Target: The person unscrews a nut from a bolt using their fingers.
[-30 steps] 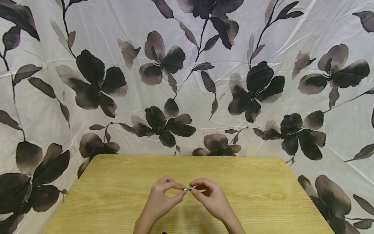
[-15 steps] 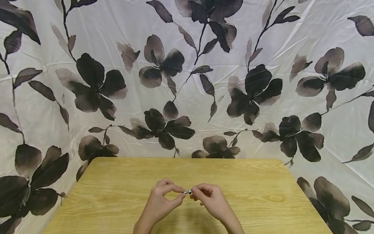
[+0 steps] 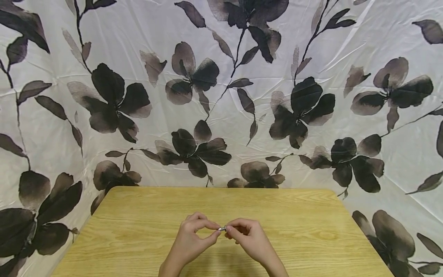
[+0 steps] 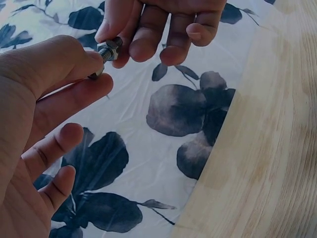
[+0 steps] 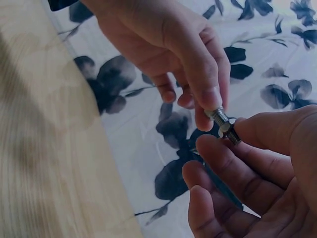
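Observation:
A small silver bolt point(image 5: 219, 117) is held in the air between both hands, over the table. My left hand point(image 3: 192, 237) pinches the bolt's head end between thumb and index finger, its other fingers loosely bent apart from it. On the threaded shaft sits a hex nut point(image 4: 114, 48), close to the far end in the left wrist view. My right hand point(image 3: 254, 237) has its thumb and index finger at the nut, partly covering it in the head view. The bolt's threaded tip pokes out past the nut beside the right thumb.
Below the hands lies a wood-grain table point(image 3: 138, 215) with rounded far corners. A white cloth point(image 3: 242, 127) printed with dark flowers hangs behind it and along both sides.
The right fingers, spread wider at the bolt a second ago, have closed in around the nut end. The left hand keeps its pinch. The head view has tilted slightly.

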Tool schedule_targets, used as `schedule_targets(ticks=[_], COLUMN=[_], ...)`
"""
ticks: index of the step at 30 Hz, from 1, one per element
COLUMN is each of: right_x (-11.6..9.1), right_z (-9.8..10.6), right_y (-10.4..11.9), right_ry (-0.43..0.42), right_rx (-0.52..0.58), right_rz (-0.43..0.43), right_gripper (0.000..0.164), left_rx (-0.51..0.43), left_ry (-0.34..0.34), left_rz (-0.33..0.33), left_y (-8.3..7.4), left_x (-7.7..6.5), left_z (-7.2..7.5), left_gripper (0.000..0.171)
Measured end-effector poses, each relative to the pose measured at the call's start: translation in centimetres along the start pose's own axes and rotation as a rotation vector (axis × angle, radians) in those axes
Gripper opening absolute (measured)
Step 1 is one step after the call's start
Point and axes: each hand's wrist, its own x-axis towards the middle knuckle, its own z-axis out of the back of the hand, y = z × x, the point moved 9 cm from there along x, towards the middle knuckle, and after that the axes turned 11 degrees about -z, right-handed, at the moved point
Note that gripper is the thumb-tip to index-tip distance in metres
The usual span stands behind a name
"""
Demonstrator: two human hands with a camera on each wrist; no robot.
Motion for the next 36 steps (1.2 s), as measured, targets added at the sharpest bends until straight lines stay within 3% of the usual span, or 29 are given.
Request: schedule_targets(ticks=[22, 29, 36], right_x=[-0.2, -0.3, -0.2], right_z=[0.1, 0.6, 1.1], right_y=[0.3, 0.7, 0.1], right_ry=[-0.015, -0.058, -0.089], right_rx=[0.051, 0.087, 0.105], right_rz=[0.060, 0.078, 0.007], right_gripper=[0.019, 0.024, 0.033], left_rx=[-0.010, 0.011, 0.021], left_ry=[0.000, -0.017, -0.038], left_rz=[0.036, -0.001, -0.041], left_y=[0.0, -0.2, -0.5], left_x=[0.0, 0.1, 0.2], left_z=[0.0, 0.0, 0.2], left_gripper=[0.024, 0.027, 0.030])
